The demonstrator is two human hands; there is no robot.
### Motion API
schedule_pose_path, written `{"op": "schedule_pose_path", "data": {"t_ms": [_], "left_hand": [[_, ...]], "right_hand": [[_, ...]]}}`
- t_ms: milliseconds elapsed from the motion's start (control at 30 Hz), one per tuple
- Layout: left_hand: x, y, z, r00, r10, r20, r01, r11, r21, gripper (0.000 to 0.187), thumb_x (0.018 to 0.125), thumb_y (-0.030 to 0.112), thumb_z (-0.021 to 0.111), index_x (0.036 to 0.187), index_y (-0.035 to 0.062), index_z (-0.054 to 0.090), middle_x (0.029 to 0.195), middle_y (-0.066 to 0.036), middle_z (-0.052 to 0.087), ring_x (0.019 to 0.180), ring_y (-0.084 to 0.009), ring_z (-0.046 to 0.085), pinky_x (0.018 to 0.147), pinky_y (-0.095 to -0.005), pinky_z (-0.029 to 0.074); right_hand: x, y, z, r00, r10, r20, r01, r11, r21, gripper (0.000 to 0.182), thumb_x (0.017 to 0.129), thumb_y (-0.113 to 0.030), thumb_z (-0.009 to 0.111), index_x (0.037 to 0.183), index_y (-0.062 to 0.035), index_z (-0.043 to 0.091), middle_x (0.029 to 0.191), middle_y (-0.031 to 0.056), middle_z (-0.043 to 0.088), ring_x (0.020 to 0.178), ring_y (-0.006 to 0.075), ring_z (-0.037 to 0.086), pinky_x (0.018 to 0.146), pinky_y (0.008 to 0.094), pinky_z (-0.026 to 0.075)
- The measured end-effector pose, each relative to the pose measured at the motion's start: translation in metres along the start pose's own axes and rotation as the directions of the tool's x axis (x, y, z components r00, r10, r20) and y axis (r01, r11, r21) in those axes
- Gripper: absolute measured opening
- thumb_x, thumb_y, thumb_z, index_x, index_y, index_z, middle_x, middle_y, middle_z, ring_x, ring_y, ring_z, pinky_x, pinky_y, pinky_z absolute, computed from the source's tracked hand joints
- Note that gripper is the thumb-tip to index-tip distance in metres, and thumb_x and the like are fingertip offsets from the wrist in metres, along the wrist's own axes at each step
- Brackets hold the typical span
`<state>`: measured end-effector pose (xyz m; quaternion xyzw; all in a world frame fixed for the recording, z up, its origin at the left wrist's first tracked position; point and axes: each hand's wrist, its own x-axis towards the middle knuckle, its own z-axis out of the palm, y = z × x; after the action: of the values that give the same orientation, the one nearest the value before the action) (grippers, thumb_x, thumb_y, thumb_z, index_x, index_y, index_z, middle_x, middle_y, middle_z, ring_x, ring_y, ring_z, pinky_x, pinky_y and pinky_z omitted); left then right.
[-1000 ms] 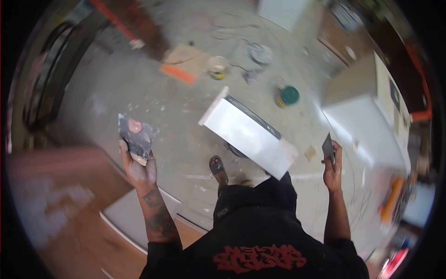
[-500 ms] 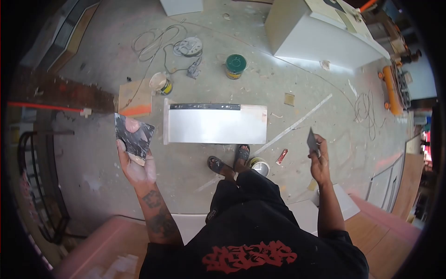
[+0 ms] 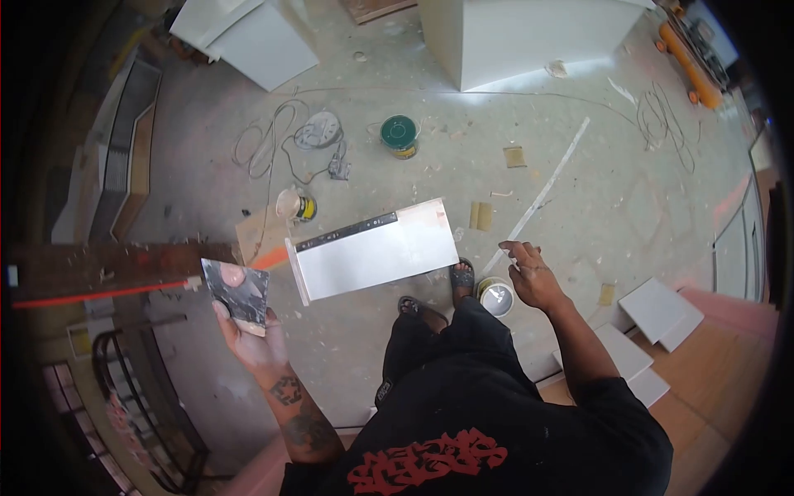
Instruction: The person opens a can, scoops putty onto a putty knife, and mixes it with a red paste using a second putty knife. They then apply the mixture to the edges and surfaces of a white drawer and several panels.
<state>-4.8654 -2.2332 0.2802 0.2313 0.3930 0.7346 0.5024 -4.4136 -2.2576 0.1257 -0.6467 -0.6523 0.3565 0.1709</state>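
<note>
Clearly, the boldest writing I get over the feed is the red lettering [image 3: 426, 463] on the black shirt [image 3: 529, 413], too stylised for me to read with confidence. The green-lidded bucket [image 3: 399, 136] on the far side and the pale bucket [image 3: 296, 205] left of centre both carry yellow on their sides; any print there is too small for me.

I see the left hand [image 3: 256, 343] gripping a dark plate [image 3: 236, 293] by its near edge, out to the left, with a round dab of pink paste [image 3: 233, 274] on top. The right hand [image 3: 536, 277] is raised on the right with fingers bent; its palm is turned from me, so I cannot tell whether it holds anything. An orange machine [image 3: 693, 66] at the far right runs into the dark border, and the far white cabinet [image 3: 538, 41] is cut off at the top.

Counting, I make it three buckets, the third a pale-rimmed bucket [image 3: 496, 296] just right of the feet; two dark sandals [image 3: 463, 274]; three tan patches [image 3: 514, 157] on the floor [image 3: 372, 178]; and one white box [image 3: 376, 260] with a black rail, between the hands.
</note>
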Motion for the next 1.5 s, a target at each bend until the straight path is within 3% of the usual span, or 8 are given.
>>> {"op": "schedule_pose_path", "data": {"t_ms": [133, 267, 300, 500, 667, 833, 1067, 1500], "left_hand": [[0.005, -0.003, -0.003, 0.94, -0.075, 0.334, 0.116, 0.988, -0.104, 0.043, 0.106, 0.038, 0.046, 0.134, 0.0069, 0.053, 0.124, -0.005, 0.065, 0.111, -0.0146, 0.063, 0.089, -0.0294, 0.051], [0.027, -0.026, 0.034, 0.991, -0.104, 0.089, 0.099, 0.993, 0.057, 0.043, 0.106, 0.038, 0.046, 0.133, 0.0055, 0.053, 0.124, -0.005, 0.064, 0.112, -0.0188, 0.062, 0.091, -0.0331, 0.051], [0.034, -0.035, 0.036, 0.988, -0.119, 0.095, 0.113, 0.991, 0.071, 0.042, 0.106, 0.038, 0.047, 0.131, 0.0053, 0.054, 0.122, -0.005, 0.065, 0.109, -0.0186, 0.063, 0.089, -0.0338, 0.052], [0.06, -0.057, 0.049, 0.95, -0.126, 0.285, 0.056, 0.968, 0.243, 0.04, 0.107, 0.034, 0.047, 0.127, 0.0004, 0.055, 0.12, -0.011, 0.063, 0.106, -0.0195, 0.063, 0.086, -0.0346, 0.051], [0.066, -0.03, 0.05, 0.854, -0.165, 0.494, -0.098, 0.88, 0.464, 0.038, 0.107, 0.028, 0.048, 0.107, -0.0049, 0.066, 0.093, -0.005, 0.067, 0.083, -0.012, 0.059, 0.072, -0.0296, 0.048], [0.064, -0.013, 0.058, 0.787, -0.134, 0.603, -0.115, 0.927, 0.356, 0.034, 0.107, 0.023, 0.047, 0.105, -0.0051, 0.066, 0.088, -0.003, 0.066, 0.078, -0.0092, 0.057, 0.068, -0.0288, 0.047], [0.062, -0.001, 0.066, 0.763, -0.132, 0.633, -0.125, 0.93, 0.345, 0.031, 0.107, 0.02, 0.047, 0.105, -0.0048, 0.065, 0.088, -0.002, 0.064, 0.078, -0.0082, 0.056, 0.068, -0.0274, 0.046], [0.041, -0.018, 0.096, 0.753, -0.186, 0.631, -0.094, 0.919, 0.384, 0.03, 0.107, 0.021, 0.047, 0.103, -0.0038, 0.065, 0.084, 0.0, 0.061, 0.074, -0.0066, 0.052, 0.063, -0.026, 0.044]], "right_hand": [[-0.035, -0.001, 0.011, 0.999, 0.0, -0.051, 0.005, 0.996, 0.091, 0.041, 0.09, -0.003, 0.054, 0.13, -0.0095, 0.052, 0.117, 0.0158, 0.059, 0.113, 0.0361, 0.059, 0.103, 0.059, 0.037], [-0.035, -0.033, 0.021, 0.984, -0.04, -0.172, 0.086, 0.96, 0.268, 0.039, 0.092, -0.001, 0.053, 0.13, -0.0054, 0.054, 0.118, 0.0187, 0.06, 0.109, 0.0376, 0.06, 0.1, 0.0365, 0.046], [-0.035, -0.062, 0.015, 0.986, -0.05, -0.161, 0.096, 0.952, 0.292, 0.04, 0.091, 0.0, 0.054, 0.131, -0.0055, 0.055, 0.119, 0.019, 0.06, 0.112, 0.0377, 0.059, 0.097, 0.0424, 0.047], [-0.019, -0.229, -0.007, 0.882, -0.338, -0.329, 0.341, 0.939, -0.05, 0.055, 0.082, 0.002, 0.061, 0.135, -0.0136, 0.056, 0.123, 0.0116, 0.06, 0.11, 0.0352, 0.058, 0.092, 0.0427, 0.05], [-0.026, -0.329, 0.001, 0.88, -0.345, -0.326, 0.219, 0.905, -0.365, 0.063, 0.075, 0.0, 0.065, 0.134, -0.0199, 0.058, 0.124, 0.0049, 0.061, 0.103, 0.0294, 0.059, 0.085, 0.0383, 0.052], [-0.029, -0.365, 0.006, 0.833, -0.414, -0.366, 0.158, 0.813, -0.56, 0.063, 0.074, 0.001, 0.066, 0.133, -0.0225, 0.06, 0.125, 0.0012, 0.062, 0.097, 0.0257, 0.057, 0.082, 0.0351, 0.052], [-0.037, -0.373, -0.007, 0.845, -0.432, -0.316, 0.131, 0.739, -0.661, 0.042, 0.088, -0.016, 0.061, 0.129, -0.0229, 0.06, 0.125, 0.0037, 0.06, 0.11, 0.026, 0.058, 0.089, 0.0388, 0.048], [-0.032, -0.325, -0.025, 0.837, -0.422, -0.349, 0.178, 0.813, -0.554, 0.049, 0.081, -0.009, 0.066, 0.128, -0.0215, 0.062, 0.124, 0.0025, 0.061, 0.103, 0.027, 0.056, 0.089, 0.0379, 0.048]]}}
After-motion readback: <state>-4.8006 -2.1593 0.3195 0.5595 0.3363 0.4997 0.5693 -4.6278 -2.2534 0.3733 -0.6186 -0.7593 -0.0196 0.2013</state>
